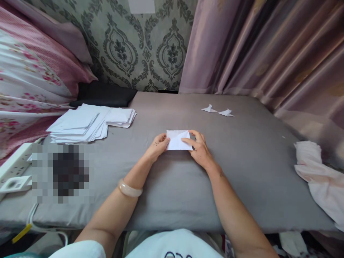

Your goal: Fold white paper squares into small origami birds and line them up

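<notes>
Over the bench (255, 172), your left hand (159, 146) pinches the left edge of the white paper (176, 139); your right hand (199, 148) seems to grip its right side, fingers partly hidden. Press lightly, keeping edges aligned to avoid skewed creases.

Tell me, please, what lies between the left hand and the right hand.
In the head view, a white piece of paper is between them: the left hand grips its left edge, and the right hand holds its right side.
</notes>
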Demonstrator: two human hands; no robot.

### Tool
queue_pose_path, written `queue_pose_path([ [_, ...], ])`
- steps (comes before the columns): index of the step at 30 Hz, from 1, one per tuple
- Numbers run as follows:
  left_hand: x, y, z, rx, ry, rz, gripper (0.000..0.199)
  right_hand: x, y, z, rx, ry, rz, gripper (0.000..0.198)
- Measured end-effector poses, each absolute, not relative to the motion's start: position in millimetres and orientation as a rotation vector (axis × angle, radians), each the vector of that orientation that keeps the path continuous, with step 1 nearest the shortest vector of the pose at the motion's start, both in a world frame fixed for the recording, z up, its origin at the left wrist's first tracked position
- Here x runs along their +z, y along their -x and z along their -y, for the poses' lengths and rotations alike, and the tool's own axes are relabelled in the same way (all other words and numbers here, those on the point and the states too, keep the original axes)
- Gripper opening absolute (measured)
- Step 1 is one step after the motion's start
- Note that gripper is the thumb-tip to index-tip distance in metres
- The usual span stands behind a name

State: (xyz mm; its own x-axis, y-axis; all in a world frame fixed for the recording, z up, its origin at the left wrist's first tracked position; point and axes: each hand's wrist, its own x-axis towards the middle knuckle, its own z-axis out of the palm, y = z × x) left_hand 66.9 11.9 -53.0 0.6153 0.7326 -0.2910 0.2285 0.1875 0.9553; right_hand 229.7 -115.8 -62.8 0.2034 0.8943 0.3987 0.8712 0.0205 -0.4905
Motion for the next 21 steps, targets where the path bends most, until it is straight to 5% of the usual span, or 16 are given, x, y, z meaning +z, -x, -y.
queue_pose_path([
  [6, -47.7, -53.7, -7.9, 0.634, -2.035, -0.991, 0.031, -64.6, -229.0, 118.5, 0.112, 1.945, 1.670, 0.021],
  [11, -44.2, -44.2, -6.5, 0.423, -2.153, -0.798, 0.045, -65.3, -227.0, 116.8, 0.151, 1.980, 1.595, 0.018],
  [16, -57.4, -53.2, -7.7, 0.533, -2.225, -0.927, 0.021, -71.3, -227.0, 110.6, 0.190, 2.032, 1.432, 0.019],
  [21, -64.3, -63.2, -8.0, 0.618, -2.232, -1.019, 0.030, -75.0, -228.3, 105.9, 0.138, 2.072, 1.287, 0.026],
])
